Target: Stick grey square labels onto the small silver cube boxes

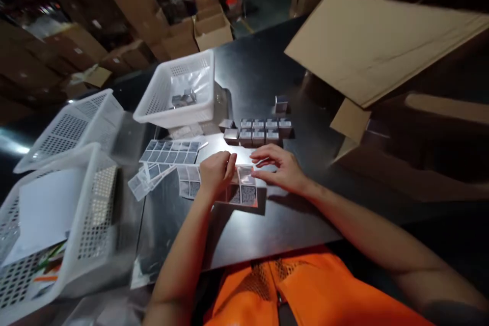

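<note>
From the head view, the sheet [249, 195] lies flat on the table [294, 226], boxes [258, 136] rowed just beyond, probably for easy reach. Left hand [217, 170] curls over it, grip hidden; right hand [280, 168] is half open, holding nothing visible.

1. You have 2 bare hands: 1 left hand [217, 173], 1 right hand [281, 167].
2. Before you lie at least 3 gridded sheets [249, 195]; overlap hides the exact count.
3. You have 3 white baskets [173, 121].
4. Outside them, you face 10 small boxes [259, 136], 7 visibly labelled.
5. Rightward, 1 large carton [376, 43].
</note>
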### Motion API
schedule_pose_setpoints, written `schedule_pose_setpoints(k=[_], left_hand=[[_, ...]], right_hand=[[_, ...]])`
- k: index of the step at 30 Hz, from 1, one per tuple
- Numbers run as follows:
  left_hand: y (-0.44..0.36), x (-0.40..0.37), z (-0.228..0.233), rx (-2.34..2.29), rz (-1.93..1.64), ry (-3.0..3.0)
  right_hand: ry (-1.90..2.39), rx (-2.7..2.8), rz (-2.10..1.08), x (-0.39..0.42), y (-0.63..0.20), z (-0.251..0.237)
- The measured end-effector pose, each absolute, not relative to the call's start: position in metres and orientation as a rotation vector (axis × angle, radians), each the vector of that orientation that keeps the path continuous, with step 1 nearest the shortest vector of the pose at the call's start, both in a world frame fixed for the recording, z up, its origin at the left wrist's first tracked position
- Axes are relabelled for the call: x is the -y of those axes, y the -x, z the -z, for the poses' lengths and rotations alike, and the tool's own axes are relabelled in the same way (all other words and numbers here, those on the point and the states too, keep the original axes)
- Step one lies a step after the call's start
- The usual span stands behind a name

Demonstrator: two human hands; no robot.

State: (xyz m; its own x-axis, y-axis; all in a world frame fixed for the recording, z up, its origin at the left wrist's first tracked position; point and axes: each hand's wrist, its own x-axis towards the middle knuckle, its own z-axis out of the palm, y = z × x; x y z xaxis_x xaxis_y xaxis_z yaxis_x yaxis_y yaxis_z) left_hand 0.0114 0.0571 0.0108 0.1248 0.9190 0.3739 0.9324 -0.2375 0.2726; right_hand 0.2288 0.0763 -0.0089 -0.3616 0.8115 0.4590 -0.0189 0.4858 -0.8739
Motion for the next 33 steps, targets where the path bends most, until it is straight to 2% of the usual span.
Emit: schedule_pose_setpoints(k=[6, 14, 18, 26, 33], left_hand=[[-0.017, -0.042, 0.004, 1.926, 0.774, 2.338], [-0.017, -0.035, -0.001, 1.633, 0.870, 2.340], [-0.017, -0.032, -0.003, 1.713, 0.843, 2.288], [-0.026, -0.030, -0.002, 2.120, 0.584, 2.144], [-0.029, -0.028, 0.004, 2.021, 0.572, 2.140]], right_hand=[[0.703, 1.671, -1.193, -0.068, -0.228, 0.009], [0.779, 1.882, -0.984, -0.065, -0.228, 0.007], [0.803, 1.995, -0.879, -0.063, -0.228, 0.006], [0.780, 2.038, -0.881, -0.059, -0.229, 0.007], [0.809, 2.037, -0.988, -0.056, -0.228, 0.009]])
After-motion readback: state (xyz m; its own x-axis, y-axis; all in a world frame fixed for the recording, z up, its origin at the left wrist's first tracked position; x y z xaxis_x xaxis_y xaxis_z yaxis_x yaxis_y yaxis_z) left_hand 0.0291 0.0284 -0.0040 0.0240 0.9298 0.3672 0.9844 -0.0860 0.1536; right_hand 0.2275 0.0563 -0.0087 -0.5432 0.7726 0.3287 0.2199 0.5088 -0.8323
